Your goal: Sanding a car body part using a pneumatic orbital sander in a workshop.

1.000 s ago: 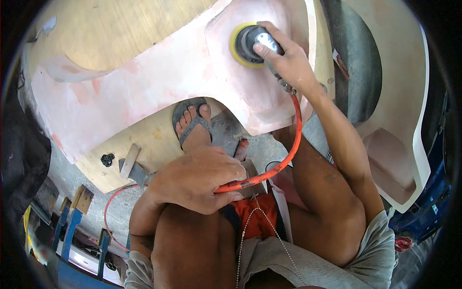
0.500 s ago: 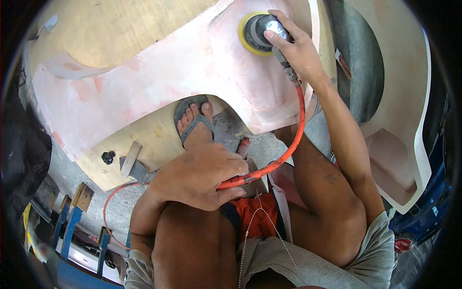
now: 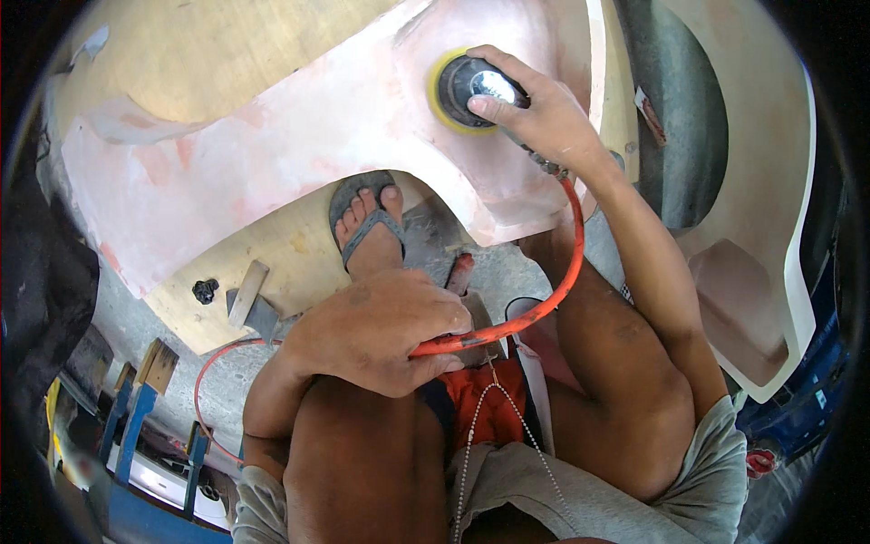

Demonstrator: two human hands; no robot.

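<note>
My right hand point(image 3: 544, 118) wraps round a black air sander point(image 3: 462, 91) with a yellow pad. The pad rests on a large, curved, pinkish-white moulded panel point(image 3: 272, 145), on the wide part at its right. From the sander's fitting an orange air hose point(image 3: 571, 254) loops down toward my lap. My left hand point(image 3: 390, 326) is closed round that hose above my thigh. Part of the hose is hidden inside the left fist, and the sander's far side sits under my right fingers.
A wooden board point(image 3: 199, 299) lies under the panel, with a small wood block point(image 3: 248, 293) and a crumpled black scrap point(image 3: 205, 291) on it. My sandalled foot point(image 3: 370, 222) stands beside the panel's edge. Another moulded panel point(image 3: 761, 181) is at the right. Blue metal stands point(image 3: 136, 426) are lower left.
The sander in my right hand has moved a little left and down across the panel, and the hose's loop has shifted slightly. My left hand stays about where it was.
</note>
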